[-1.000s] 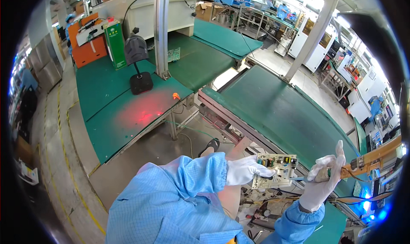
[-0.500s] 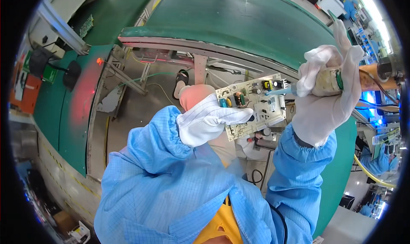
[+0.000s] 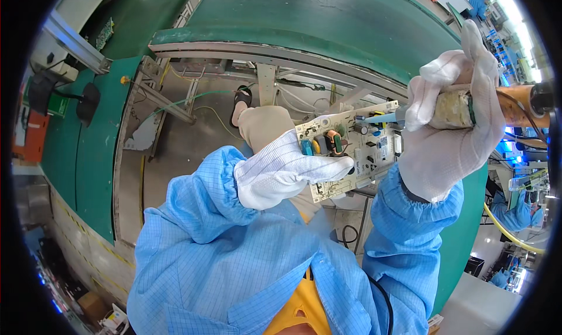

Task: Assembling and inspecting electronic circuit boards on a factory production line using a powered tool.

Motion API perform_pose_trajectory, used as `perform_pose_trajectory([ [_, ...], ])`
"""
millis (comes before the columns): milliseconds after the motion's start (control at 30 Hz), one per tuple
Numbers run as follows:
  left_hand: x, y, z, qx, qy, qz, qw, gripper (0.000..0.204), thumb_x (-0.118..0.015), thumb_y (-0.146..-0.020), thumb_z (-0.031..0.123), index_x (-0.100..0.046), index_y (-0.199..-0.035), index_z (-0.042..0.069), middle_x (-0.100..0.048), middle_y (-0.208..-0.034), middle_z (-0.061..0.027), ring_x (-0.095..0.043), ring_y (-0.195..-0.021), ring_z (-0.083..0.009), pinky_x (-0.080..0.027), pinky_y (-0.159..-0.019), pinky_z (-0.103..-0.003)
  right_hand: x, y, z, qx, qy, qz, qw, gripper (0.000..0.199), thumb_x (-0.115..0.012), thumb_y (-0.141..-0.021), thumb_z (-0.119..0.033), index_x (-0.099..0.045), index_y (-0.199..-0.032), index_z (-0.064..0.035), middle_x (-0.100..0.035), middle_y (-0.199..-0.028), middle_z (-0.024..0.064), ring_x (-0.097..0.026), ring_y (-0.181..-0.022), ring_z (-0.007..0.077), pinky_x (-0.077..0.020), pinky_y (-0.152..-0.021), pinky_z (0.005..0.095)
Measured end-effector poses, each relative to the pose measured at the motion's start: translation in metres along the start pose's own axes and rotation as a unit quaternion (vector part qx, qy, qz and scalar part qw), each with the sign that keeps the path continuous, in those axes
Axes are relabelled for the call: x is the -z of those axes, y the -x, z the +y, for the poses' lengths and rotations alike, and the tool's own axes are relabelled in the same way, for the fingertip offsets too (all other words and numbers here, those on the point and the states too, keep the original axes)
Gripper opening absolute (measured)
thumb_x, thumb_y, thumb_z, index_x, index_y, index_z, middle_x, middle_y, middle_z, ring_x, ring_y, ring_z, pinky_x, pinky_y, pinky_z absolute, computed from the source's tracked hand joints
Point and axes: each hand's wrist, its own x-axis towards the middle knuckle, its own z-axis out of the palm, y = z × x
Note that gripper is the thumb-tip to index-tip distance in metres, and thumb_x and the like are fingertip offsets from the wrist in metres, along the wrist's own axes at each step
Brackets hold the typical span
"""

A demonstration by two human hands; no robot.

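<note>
From here, the left hand clamps the circuit board at its left end, thumb on top, seemingly to leave the component face exposed. The board hangs between both hands. The right hand encloses a rough tan tool, pale-blue tip over the board. Gloves: white, ribbed fabric.

An electronics factory — green conveyor belt, populated circuit board.

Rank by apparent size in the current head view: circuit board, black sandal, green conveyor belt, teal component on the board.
1. Green conveyor belt
2. Circuit board
3. Black sandal
4. Teal component
</note>
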Motion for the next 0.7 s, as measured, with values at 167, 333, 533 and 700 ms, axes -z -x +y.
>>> perform_pose_trajectory([
  [167, 0.003, -0.003, -0.003, -0.032, -0.007, -0.02, 0.999, 0.053, -0.07, -0.085, 0.008, -0.048, -0.133, 0.001, -0.062, -0.117, -0.0059, -0.058, -0.107, -0.0131, -0.046, -0.094, -0.028, -0.008, 0.002, 0.011, 0.003, -0.047, 0.253, 0.966, 0.052, -0.039, -0.097, -0.03, -0.051, -0.123, 0.0134, -0.059, -0.074, 0.0122, -0.051, -0.051, 0.0139, -0.0405, -0.041, 0.0258],
  [333, -0.001, -0.007, 0.003, -0.04, -0.064, -0.003, 0.997, 0.05, -0.068, -0.087, 0.008, -0.048, -0.133, 0.001, -0.062, -0.118, -0.0064, -0.058, -0.107, -0.0135, -0.046, -0.095, -0.028, -0.006, 0.001, 0.013, 0.049, 0.07, 0.225, 0.971, 0.056, -0.042, -0.098, -0.036, -0.054, -0.119, 0.0144, -0.058, -0.072, 0.013, -0.051, -0.052, 0.0142, -0.0397, -0.038, 0.0259],
  [533, 0.013, -0.006, -0.002, -0.05, -0.045, 0.001, 0.998, 0.047, -0.067, -0.089, 0.011, -0.049, -0.131, -0.001, -0.062, -0.117, -0.0067, -0.058, -0.107, -0.0139, -0.048, -0.092, -0.027, 0.002, 0.004, -0.002, 0.019, -0.023, 0.183, 0.983, 0.054, -0.043, -0.098, -0.035, -0.054, -0.119, 0.0144, -0.058, -0.071, 0.013, -0.051, -0.05, 0.0154, -0.0406, -0.039, 0.0244],
  [700, 0.01, -0.001, 0.0, -0.041, 0.025, -0.001, 0.999, 0.038, -0.065, -0.09, 0.011, -0.055, -0.124, 0.0, -0.065, -0.111, -0.0067, -0.062, -0.1, -0.0138, -0.051, -0.086, -0.025, 0.002, 0.004, -0.001, -0.025, 0.014, 0.166, 0.986, 0.052, -0.042, -0.098, -0.033, -0.054, -0.12, 0.0122, -0.059, -0.073, 0.012, -0.052, -0.05, 0.0156, -0.0412, -0.039, 0.0238],
])
